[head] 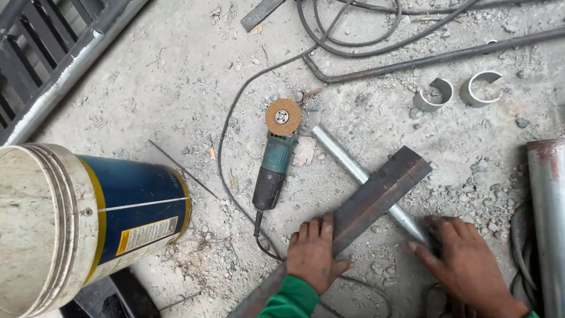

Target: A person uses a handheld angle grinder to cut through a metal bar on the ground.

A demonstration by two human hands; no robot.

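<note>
On gravel floor: left hand (313, 254) pressed flat, fingers spread, gripping nothing, on angle iron (376, 197); right hand (468, 266) flat, fingers open, on pipe (347, 162). Grinder (275, 159) just beside; bucket (88, 221) well apart.

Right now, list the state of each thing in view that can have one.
Left hand: flat on the angle iron.
Right hand: pressing the pipe end.
Angle iron: lying across the pipe.
Pipe: flat on the ground.
Angle grinder: lying unheld, disc up.
Bucket: tipped on its side.
</note>
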